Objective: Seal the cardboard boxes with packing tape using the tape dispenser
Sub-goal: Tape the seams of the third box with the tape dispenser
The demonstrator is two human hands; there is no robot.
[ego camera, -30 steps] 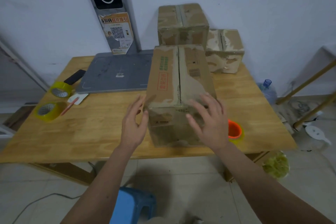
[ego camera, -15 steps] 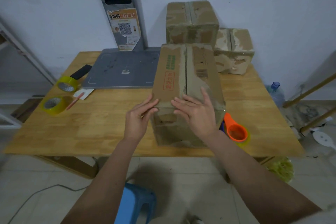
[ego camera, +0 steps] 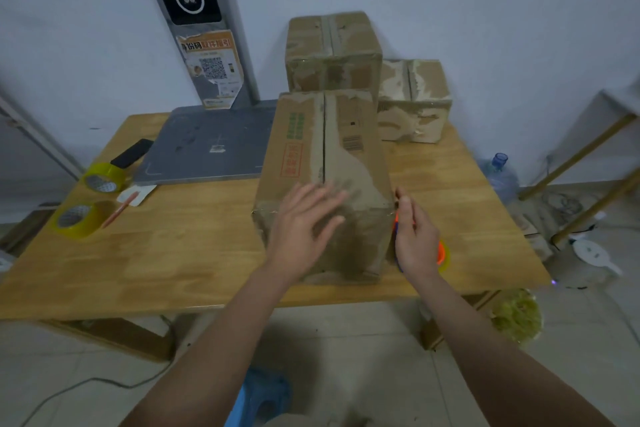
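Left hand lies flat, fingers spread, on the near end of the cardboard box; right hand reaches the orange tape dispenser beside it, grip unclear.

One camera sits on the person's head, looking forward and down at the wooden table, close above it, wall at 12 o'clock

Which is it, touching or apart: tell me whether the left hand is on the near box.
Touching. The head view shows the left hand lying with spread fingers across the near box's front top edge, no gap visible.
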